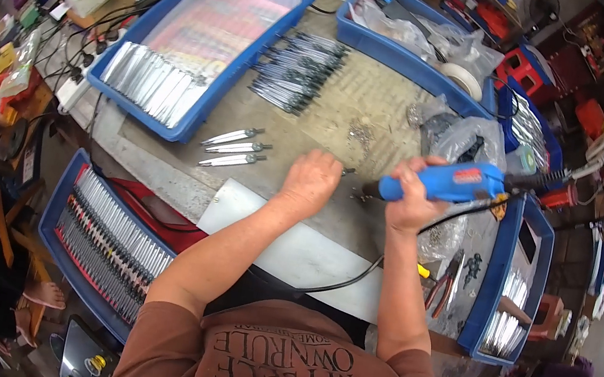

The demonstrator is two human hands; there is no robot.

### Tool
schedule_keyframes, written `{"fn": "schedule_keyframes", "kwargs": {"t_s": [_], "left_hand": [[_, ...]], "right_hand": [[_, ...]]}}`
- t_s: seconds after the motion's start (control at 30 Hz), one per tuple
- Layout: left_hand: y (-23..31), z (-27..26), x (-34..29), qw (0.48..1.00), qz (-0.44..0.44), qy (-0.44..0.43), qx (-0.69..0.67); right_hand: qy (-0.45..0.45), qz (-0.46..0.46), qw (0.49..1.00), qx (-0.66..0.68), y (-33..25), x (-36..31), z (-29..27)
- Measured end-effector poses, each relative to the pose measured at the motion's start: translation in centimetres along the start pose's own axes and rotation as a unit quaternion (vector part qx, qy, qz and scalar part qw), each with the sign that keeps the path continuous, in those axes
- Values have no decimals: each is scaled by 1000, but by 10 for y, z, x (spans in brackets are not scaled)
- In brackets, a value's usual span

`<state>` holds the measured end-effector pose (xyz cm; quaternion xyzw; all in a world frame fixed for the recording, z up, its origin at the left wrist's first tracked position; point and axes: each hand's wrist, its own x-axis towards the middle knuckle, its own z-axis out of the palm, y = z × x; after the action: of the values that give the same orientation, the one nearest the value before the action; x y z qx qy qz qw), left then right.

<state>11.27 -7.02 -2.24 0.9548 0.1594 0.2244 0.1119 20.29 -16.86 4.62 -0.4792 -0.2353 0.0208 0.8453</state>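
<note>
Grey worn workbench top (379, 98) carries everything. Biggest item on it: large blue plastic tray (209, 99) at upper left, holding a row of flat silver metal blades (154, 82). A 2nd blue plastic tray (65, 187) sits low at left, packed with more silver parts. A pile of dark-handled finished pieces (297, 69) lies on the bench between the trays, and 3 loose silver blades with dark tips (233, 148) sit just left of the hands. Right hand (412, 198) is closed around a blue corded electric screwdriver (445, 183), bit pointing left and down at the bench. Left hand (311, 178) is curled knuckles-up, pinching a small dark part (348, 171) against the bench, just beside the bit tip; the fingers hide the pinch, so I can't tell how firm it is. My read: a screw is being driven. Keep the bit square to the screw, pin the part flat, keep fingertips off the bit path, short trigger bursts.
</note>
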Motion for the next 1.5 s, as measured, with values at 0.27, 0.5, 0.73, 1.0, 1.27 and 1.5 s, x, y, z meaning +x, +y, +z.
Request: {"fn": "schedule_keyframes", "kwargs": {"t_s": [0.27,0.5,0.73,1.0,1.27,1.5], "left_hand": [[4,-3,-6,997,25,3,71],[-28,-41,-34,999,-7,29,42],[-86,-70,-67,992,-51,53,101],[-84,-88,-52,995,-81,43,38],[-104,-66,15,997,-8,64,30],[-117,-48,59,997,7,23,71]], "right_hand": [[84,0,995,52,-2,8,-44],[71,5,996,45,2,10,-58],[85,-2,995,54,3,11,-54],[86,10,995,41,4,9,-55],[88,22,994,68,5,9,-59],[104,26,993,47,1,9,-54]]}}
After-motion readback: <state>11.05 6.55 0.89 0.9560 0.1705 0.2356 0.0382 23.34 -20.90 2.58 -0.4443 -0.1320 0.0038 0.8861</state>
